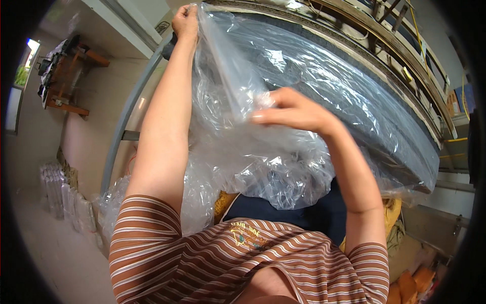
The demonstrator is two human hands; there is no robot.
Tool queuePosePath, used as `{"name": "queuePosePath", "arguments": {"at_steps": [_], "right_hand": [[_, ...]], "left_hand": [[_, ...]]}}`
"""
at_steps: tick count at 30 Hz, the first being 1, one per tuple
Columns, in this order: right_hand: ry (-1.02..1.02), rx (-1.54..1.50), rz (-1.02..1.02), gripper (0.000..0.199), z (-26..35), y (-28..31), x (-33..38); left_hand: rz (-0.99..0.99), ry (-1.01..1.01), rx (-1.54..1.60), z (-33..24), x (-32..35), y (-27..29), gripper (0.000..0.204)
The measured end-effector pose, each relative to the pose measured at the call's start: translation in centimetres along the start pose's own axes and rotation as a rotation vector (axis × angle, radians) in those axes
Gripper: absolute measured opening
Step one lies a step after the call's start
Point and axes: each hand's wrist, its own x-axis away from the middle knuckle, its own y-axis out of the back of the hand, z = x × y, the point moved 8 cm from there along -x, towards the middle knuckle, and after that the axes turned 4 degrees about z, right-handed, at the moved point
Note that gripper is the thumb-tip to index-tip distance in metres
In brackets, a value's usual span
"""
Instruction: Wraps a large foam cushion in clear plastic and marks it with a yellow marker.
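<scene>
Because it is thin clear film, the plastic bag (283,152) will likely handle as something very light, limp and slippery, crumpling wherever it is pinched and giving no stiffness of its own; it looks easy to tear if dragged over an edge. It hangs in front of the person at the middle of the view, drawn over a long dark slab (354,101) that runs from the far left toward the near right, and its loose lower folds sag toward the striped shirt (243,253). Best hold, I judge, is a gathered bunch of film at the mouth or along a fold, not a flat pinch on one slick layer. The left hand (185,23) is stretched far up and away, arm nearly straight, its fingers closed on the top edge of the film at the slab's far end. The right hand (293,111) is raised at mid-height, wrist bent, fingers curled leftward and pinching a crease of the film. More clear bags (71,202) lie on the floor at left.
</scene>
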Motion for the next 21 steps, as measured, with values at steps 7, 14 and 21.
{"name": "queuePosePath", "arguments": {"at_steps": [7, 14, 21], "right_hand": [[0.893, -0.718, -0.137, 0.045, 4.2, 6.2, 19.6], [0.265, 0.388, -1.260, 0.113, 2.9, 2.3, 28.1], [0.057, 0.974, -1.434, 0.064, -7.3, -8.7, 27.8]], "left_hand": [[-0.042, -0.024, 0.017, 2.2, -1.5, 1.5, 0.022], [-0.031, -0.012, -0.149, 1.2, -1.5, 2.6, 0.024], [0.007, -0.060, -0.212, 1.5, -2.9, 1.0, 0.023]]}}
